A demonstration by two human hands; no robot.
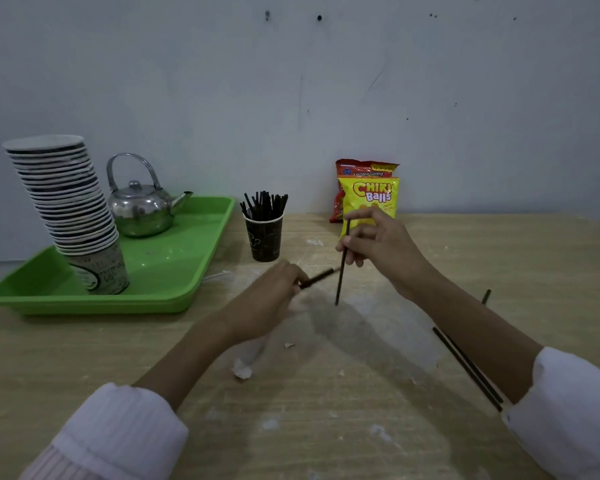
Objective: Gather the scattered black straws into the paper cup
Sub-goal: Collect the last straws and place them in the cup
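A dark paper cup stands mid-table, holding several black straws upright. My left hand is below and in front of the cup, fingers closed on a black straw that points right. To the right of the cup, my right hand pinches another black straw, held nearly upright with its lower tip just above the table. Two more black straws lie side by side on the table under my right forearm. A short straw end shows behind that forearm.
A green tray at the left carries a tall stack of paper cups and a metal kettle. Two snack bags lean on the wall behind my right hand. White scraps lie on the wooden table.
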